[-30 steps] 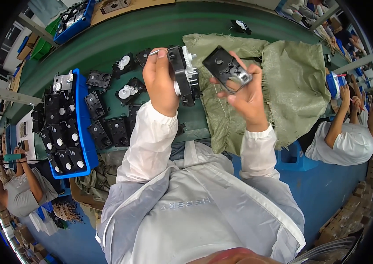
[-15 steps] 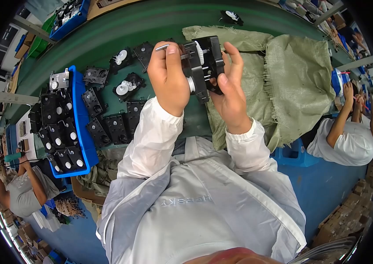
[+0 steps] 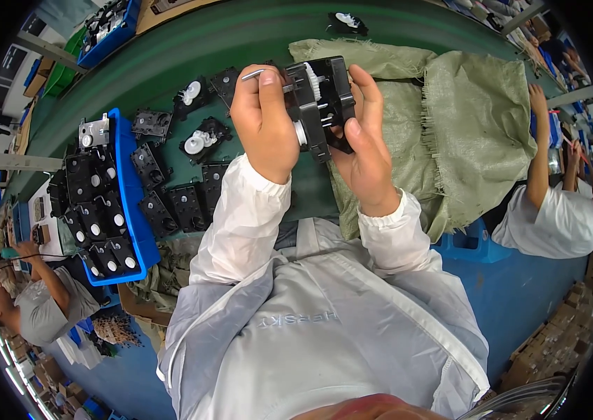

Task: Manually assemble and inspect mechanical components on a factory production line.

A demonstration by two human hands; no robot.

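Above the green work surface, my left hand (image 3: 265,129) and my right hand (image 3: 366,154) grip a black plastic gear housing (image 3: 319,140) from its two sides. Its two halves stand slightly apart. A white gear (image 3: 312,80) and thin metal pins show in the gap, and a white round part (image 3: 301,132) sticks out beside my left palm. Between my left thumb and fingers a short metal rod (image 3: 252,74) is also pinched. My right thumb presses on the right half, with the fingers behind it. The fingertips behind the housing are hidden.
A blue bin (image 3: 144,241) of black housings stands at the left. Several loose housings (image 3: 188,206) and a white gear set (image 3: 202,140) lie beside it. Green woven cloth (image 3: 478,133) covers the right side. Another gear part (image 3: 347,23) lies at the far edge. People work on both sides.
The gear part at the far edge has shifted left. My hands and the housing have hardly moved. The person at the right has raised an arm, and the one at the left has moved theirs.
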